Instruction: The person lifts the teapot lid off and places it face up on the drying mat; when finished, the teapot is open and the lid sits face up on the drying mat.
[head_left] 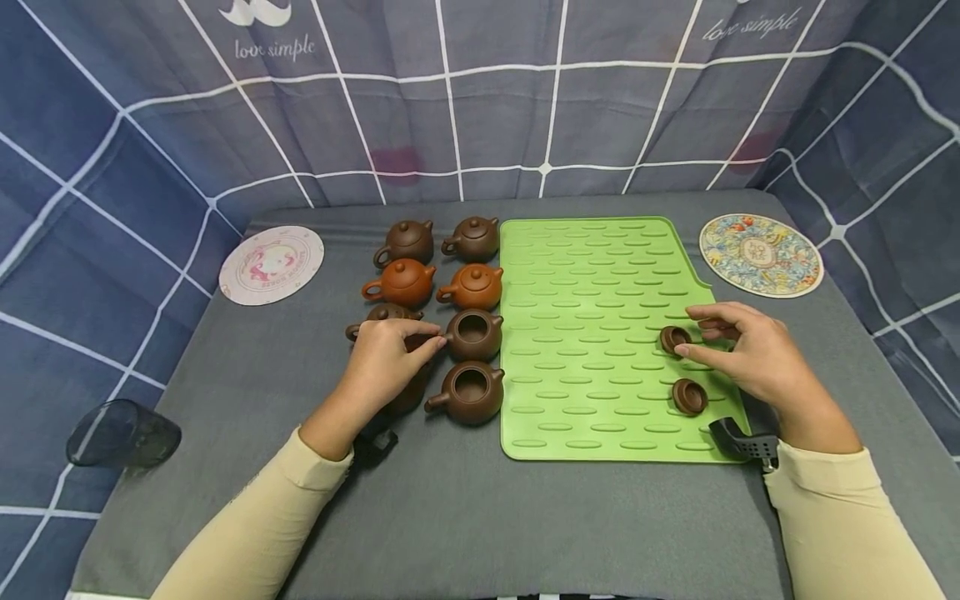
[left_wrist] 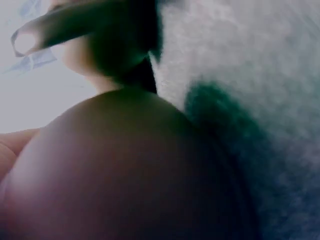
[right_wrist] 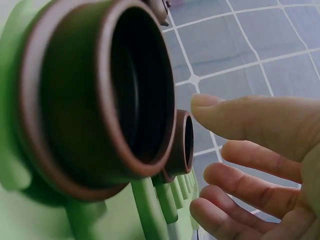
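Observation:
My left hand (head_left: 386,354) reaches over the left column of teapots; its thumb and index finger pinch the handle of a lidless brown teapot (head_left: 474,336). Just in front stands a second lidless brown teapot (head_left: 471,393), its dark opening facing up. Beneath the left hand are a lidded brown teapot (head_left: 388,312) and another, mostly hidden. My right hand (head_left: 753,350) is over the green mat (head_left: 585,433), fingers spread, thumb beside an upturned brown lid (head_left: 675,339). A nearer upturned lid (head_left: 690,397) fills the foreground of the right wrist view, hollow side showing.
Farther back stand two orange teapots (head_left: 405,283) and two dark brown teapots (head_left: 408,242), all lidded. A pink round coaster (head_left: 272,265) lies at far left, a patterned round coaster (head_left: 761,255) at far right. A dark glass (head_left: 126,433) is near the table's left edge.

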